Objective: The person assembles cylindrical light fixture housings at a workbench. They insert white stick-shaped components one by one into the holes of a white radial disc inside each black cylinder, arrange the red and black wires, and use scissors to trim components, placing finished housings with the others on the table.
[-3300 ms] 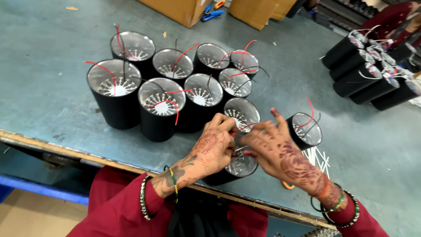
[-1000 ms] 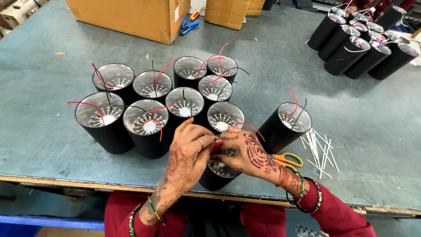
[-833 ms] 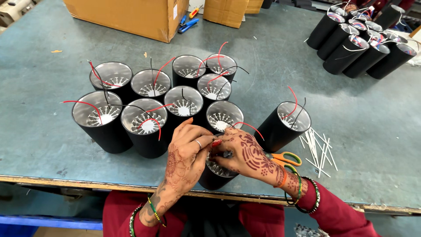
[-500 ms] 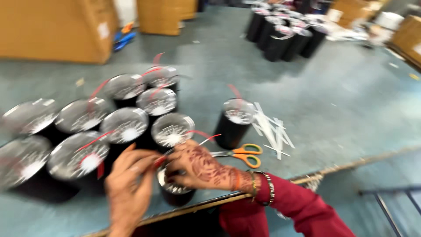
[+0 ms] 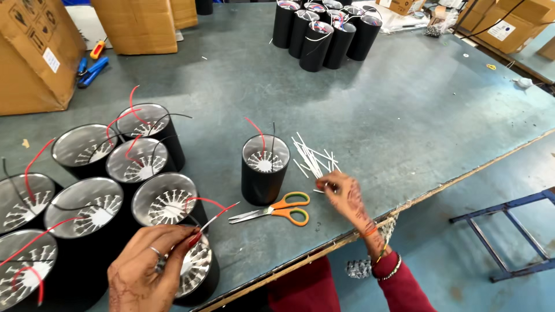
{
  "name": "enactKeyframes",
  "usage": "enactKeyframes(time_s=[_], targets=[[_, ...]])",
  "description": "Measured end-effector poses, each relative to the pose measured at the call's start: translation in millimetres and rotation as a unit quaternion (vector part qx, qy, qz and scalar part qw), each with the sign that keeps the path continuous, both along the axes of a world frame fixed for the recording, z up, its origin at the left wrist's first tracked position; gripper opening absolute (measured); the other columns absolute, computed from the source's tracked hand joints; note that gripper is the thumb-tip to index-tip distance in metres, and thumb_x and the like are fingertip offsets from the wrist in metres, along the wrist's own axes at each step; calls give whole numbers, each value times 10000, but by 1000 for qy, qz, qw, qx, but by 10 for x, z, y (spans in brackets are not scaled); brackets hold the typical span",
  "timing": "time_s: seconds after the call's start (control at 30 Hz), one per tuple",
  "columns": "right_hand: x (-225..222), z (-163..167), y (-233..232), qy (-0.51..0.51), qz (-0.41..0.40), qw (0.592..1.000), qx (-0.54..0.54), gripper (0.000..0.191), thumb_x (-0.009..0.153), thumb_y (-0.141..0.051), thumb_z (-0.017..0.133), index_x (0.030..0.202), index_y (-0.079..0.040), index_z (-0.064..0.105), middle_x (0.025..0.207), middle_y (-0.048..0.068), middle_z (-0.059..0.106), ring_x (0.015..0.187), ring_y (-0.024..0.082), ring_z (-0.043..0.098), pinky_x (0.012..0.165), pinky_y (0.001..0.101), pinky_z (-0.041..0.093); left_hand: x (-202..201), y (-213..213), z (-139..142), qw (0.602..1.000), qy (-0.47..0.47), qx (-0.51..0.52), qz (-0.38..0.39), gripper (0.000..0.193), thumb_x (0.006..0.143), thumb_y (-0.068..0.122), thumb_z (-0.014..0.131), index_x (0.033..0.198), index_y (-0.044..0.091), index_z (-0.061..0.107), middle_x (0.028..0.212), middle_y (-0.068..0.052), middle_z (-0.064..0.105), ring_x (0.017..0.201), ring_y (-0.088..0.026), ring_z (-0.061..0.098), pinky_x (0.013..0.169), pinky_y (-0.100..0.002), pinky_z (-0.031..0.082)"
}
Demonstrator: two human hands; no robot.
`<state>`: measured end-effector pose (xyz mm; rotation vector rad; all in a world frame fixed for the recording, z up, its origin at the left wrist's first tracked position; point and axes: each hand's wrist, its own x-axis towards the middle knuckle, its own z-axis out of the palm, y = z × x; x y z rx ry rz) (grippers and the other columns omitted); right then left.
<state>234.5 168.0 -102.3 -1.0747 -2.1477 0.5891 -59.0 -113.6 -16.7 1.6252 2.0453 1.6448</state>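
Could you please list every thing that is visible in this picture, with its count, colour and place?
black cylinder housings: seven, black with silver inside, near left
lone housing: one, black, table centre
far housings: about six, black, far end
wires: red and black, pinched at the nearest housing
white sleeves: a small pile, right of the lone housing
scissors: one, orange and green handles, near edge
cardboard boxes: several, brown, far left
table: grey-green
left hand: holds the wires
right hand: at the sleeves

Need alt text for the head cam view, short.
The left hand pinches red and black wires above a black cylinder, while the right hand touches white sleeves beside orange-handled scissors on a grey table.
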Motion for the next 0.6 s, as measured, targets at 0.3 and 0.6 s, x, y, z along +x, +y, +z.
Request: enactKeyframes(time_s=[0.3,0.6], targets=[[-10,-380,286,-76,-70,992,66,135,863,-176,695,945,-130,791,899,70,707,810,272,691,731,383,532,-241,26,-310,999,-9,-27,-15,226,814,-51,696,1019,6,771,945,-105,787,940,-202,771,881,-312,571],[-350,-368,377,-131,-6,987,93,109,862,-198,692,876,-123,770,902,78,683,868,298,672,742,421,520,-200,-31,-440,998,2,0,61,181,802,-34,754,982,-19,767,926,-130,770,898,-206,767,896,-308,568]])
